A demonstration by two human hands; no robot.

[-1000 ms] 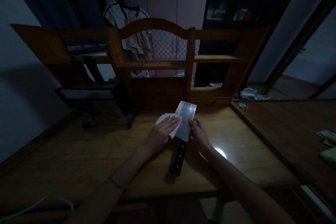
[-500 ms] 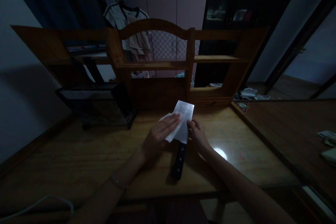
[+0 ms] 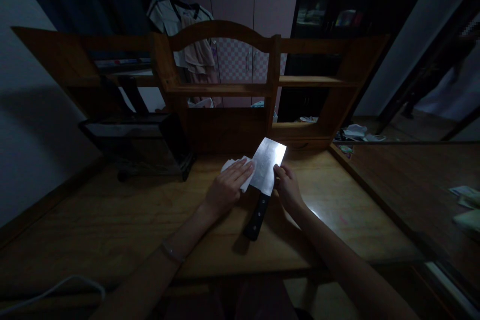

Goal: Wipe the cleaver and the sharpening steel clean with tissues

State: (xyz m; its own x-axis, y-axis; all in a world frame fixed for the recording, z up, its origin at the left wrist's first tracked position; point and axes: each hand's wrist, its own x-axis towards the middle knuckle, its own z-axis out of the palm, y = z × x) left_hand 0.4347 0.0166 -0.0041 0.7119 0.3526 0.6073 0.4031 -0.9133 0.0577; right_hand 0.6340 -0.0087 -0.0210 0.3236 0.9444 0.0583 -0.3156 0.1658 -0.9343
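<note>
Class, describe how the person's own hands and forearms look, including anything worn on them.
The left hand and right hand are ungloved, with no ring discernible in the dim light. No sleeve shows on either forearm. A thin, pale bracelet circles the left forearm; the right forearm shows nothing worn.

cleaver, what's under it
The wooden table shows around the cleaver, with a shadow near its handle. The blade hides whatever lies directly beneath, including any fingers of the right hand tucked there.
</note>
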